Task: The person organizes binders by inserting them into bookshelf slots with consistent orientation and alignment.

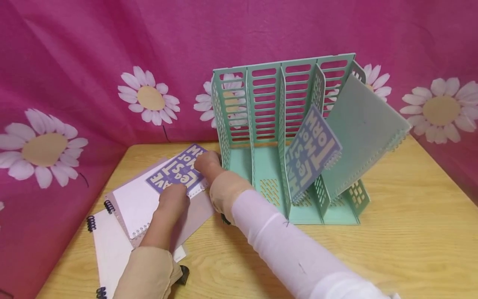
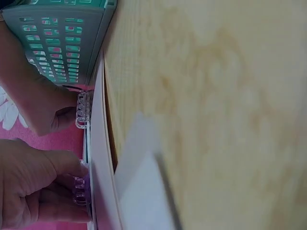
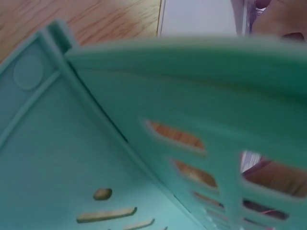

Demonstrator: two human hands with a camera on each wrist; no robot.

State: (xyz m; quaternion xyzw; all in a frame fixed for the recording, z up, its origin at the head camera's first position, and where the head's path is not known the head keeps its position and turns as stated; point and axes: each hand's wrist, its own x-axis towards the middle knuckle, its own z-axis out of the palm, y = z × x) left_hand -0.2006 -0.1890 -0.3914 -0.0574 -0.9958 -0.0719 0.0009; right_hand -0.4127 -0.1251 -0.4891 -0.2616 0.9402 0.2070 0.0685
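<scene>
A small purple notebook (image 1: 160,179) with pale lettering and a clear spiral lies on a white spiral notebook (image 1: 136,203), on top of a pile. My left hand (image 1: 173,201) pinches its near edge, thumb and fingers about the clear coil (image 2: 79,190) in the left wrist view. Its right end is gripped by my right hand (image 1: 207,164), whose fingertips are partly hidden. Right beside that hand stands a mint-green file organizer (image 1: 267,162). In the right wrist view, the organizer's side wall (image 3: 192,96) covers most of the right hand's work.
Another purple lettered notebook (image 1: 313,151) and a larger grey-green spiral notebook (image 1: 364,133) lean in the organizer's right slots. Under the pile lie a mauve cover (image 1: 198,214) and a white notebook (image 1: 112,245) with black coils. A pink flowered cloth (image 1: 179,33) hangs behind the wooden table (image 1: 422,216).
</scene>
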